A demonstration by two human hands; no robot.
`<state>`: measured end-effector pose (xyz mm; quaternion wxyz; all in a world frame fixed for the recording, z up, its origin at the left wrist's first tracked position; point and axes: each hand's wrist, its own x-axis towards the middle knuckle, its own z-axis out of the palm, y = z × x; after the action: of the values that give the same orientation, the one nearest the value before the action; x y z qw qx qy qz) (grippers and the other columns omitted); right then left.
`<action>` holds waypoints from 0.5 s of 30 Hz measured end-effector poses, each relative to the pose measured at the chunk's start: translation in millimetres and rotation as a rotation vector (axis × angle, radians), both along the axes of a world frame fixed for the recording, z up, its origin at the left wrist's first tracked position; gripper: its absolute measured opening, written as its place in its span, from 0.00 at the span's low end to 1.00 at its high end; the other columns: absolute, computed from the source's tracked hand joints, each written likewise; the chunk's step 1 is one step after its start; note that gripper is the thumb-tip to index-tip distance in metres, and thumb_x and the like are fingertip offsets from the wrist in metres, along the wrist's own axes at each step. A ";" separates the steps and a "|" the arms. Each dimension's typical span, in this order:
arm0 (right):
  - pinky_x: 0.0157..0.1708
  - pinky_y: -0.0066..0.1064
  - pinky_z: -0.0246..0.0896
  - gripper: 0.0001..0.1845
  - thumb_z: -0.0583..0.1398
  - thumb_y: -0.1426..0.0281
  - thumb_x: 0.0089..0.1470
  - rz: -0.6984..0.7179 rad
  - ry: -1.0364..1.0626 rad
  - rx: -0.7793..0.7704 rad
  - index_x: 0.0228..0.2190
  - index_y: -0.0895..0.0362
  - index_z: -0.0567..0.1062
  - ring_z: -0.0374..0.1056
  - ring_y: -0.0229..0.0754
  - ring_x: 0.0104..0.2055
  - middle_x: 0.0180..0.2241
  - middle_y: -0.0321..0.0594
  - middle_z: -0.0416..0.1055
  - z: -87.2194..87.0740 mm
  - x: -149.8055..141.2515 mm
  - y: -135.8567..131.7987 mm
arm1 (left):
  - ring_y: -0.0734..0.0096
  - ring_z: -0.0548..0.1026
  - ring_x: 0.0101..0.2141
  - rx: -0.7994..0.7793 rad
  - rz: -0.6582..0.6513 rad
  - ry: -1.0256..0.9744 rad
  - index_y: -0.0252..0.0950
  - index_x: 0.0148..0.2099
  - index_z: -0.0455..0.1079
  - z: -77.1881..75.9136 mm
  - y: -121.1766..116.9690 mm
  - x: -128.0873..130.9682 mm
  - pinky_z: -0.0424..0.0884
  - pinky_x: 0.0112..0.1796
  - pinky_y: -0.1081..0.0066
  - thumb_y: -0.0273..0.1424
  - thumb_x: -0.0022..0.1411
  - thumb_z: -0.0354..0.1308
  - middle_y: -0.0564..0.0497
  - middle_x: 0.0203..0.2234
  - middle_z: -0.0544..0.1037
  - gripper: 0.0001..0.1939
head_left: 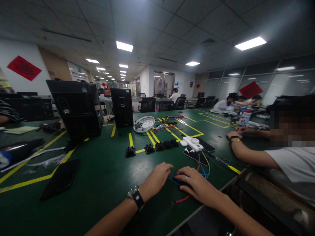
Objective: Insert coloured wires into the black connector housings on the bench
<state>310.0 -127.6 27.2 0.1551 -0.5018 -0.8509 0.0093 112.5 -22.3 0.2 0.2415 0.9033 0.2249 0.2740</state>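
Observation:
My left hand [158, 177], with a watch on its wrist, hovers low over the green table. Its fingers point right, loosely stretched, and nothing shows in them. To its right, my right hand [195, 183] wears rings and rests over several loose wires, fingers spread and thumb apart. The tip of a blue wire [174, 181] pokes out beside its fingertips, between the two hands. A red wire [182, 199] emerges from under the right hand, and a green wire [208, 162] loops behind it. What lies beneath the palm is hidden.
Several black plastic clips [149, 148] form a row ahead. Beyond are a white basket [144, 124], a white charger [192, 143], phones and more wires [169, 124]. Black computer cases [76, 111] stand at the left, near a black tablet-like slab [60, 179]. A co-worker's arm [248, 154] rests at the right.

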 end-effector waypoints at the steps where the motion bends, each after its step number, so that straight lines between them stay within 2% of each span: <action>1: 0.49 0.39 0.58 0.16 0.54 0.65 0.61 -0.005 -0.007 0.002 0.50 0.50 0.69 0.62 0.45 0.51 0.49 0.44 0.66 -2.8 2.7 2.6 | 0.68 0.70 0.41 0.012 0.003 -0.003 0.38 0.51 0.67 2.5 4.0 0.3 0.65 0.44 0.69 0.27 0.66 0.43 0.48 0.40 0.73 0.16; 5: 0.47 0.38 0.59 0.13 0.52 0.67 0.62 -0.054 -0.005 0.023 0.46 0.50 0.72 0.63 0.44 0.48 0.47 0.43 0.67 -12.5 18.2 14.1 | 0.63 0.67 0.47 0.173 0.154 0.039 0.37 0.53 0.65 13.3 44.9 -13.3 0.62 0.50 0.64 0.30 0.65 0.47 0.45 0.45 0.70 0.16; 8: 0.47 0.38 0.59 0.13 0.52 0.69 0.62 -0.079 0.012 0.041 0.45 0.51 0.72 0.64 0.43 0.48 0.46 0.43 0.67 -14.2 29.1 20.2 | 0.57 0.62 0.52 0.261 0.313 0.208 0.33 0.55 0.63 17.8 89.0 -23.2 0.59 0.53 0.61 0.36 0.60 0.54 0.41 0.50 0.67 0.22; 11: 0.47 0.37 0.59 0.13 0.53 0.69 0.61 -0.097 0.035 0.073 0.46 0.51 0.71 0.64 0.43 0.48 0.46 0.42 0.68 -10.3 31.7 24.0 | 0.52 0.61 0.53 0.246 0.365 0.380 0.30 0.52 0.64 18.0 123.1 -21.5 0.58 0.52 0.59 0.39 0.55 0.60 0.37 0.49 0.68 0.26; 15: 0.47 0.38 0.59 0.14 0.56 0.64 0.59 -0.187 0.040 0.137 0.46 0.53 0.71 0.64 0.45 0.48 0.46 0.44 0.69 -4.8 16.6 35.2 | 0.53 0.66 0.47 0.203 0.402 0.401 0.30 0.43 0.68 19.5 141.1 -12.4 0.62 0.48 0.60 0.33 0.53 0.61 0.38 0.41 0.72 0.16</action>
<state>326.5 -92.4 22.3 0.2063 -0.5669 -0.7957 -0.0536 100.2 118.8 19.7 0.0414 0.8963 0.4139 0.1535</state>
